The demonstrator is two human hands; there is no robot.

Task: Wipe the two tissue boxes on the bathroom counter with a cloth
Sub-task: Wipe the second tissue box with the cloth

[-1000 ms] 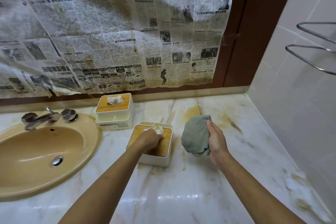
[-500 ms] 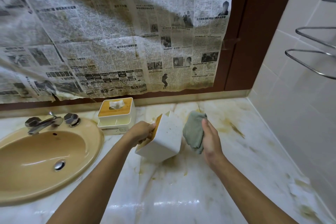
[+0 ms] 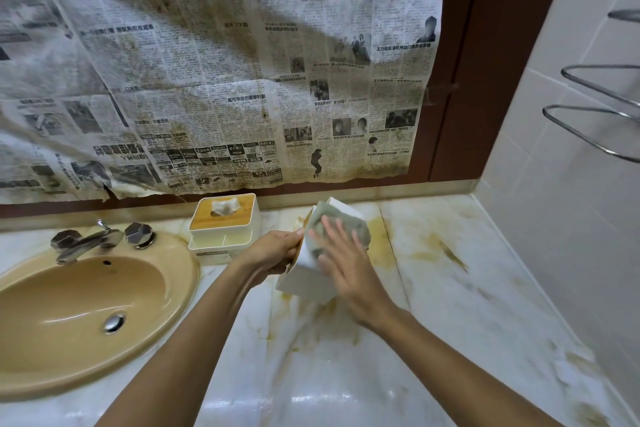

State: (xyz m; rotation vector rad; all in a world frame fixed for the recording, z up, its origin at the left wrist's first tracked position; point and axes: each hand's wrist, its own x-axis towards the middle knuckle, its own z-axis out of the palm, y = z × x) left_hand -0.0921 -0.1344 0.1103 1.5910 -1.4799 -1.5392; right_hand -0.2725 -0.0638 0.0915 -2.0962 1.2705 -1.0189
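**While One Box Waits, a Cloth Works Over the Other**

As stained newspaper (image 3: 214,62) hangs across the wall behind, a person at a marble bathroom counter (image 3: 485,305) wipes one of two tissue boxes. A beige sink (image 3: 69,295) fills the counter's left end. The second tissue box (image 3: 225,229) stands upright at the counter's back edge, just beside the sink rim, showing its wooden lid and a tuft of tissue, with no hand on it. To its right, near the middle of the back edge, the tilted tissue box (image 3: 304,277) is tipped up with a plain white face toward the camera. Whether its lower corner rests on the counter cannot be told.

The left hand (image 3: 273,251) grips the tilted box from the lid side, fingers curled round its edge. The right hand (image 3: 343,260), blurred by movement, has its fingers straight and spread, pressing a grey-green cloth (image 3: 362,229) flat against the box's upper part.

Doing this pass well likely depends on the left hand's firm clamp, so the box does not twist under the strokes. The flat palm should carry the cloth over one whole face before the box is turned to the next. The cloth is best kept off the tissue opening. Yellowish stains mark the counter beneath, so a cleaner patch looks the wiser place to set the box down.
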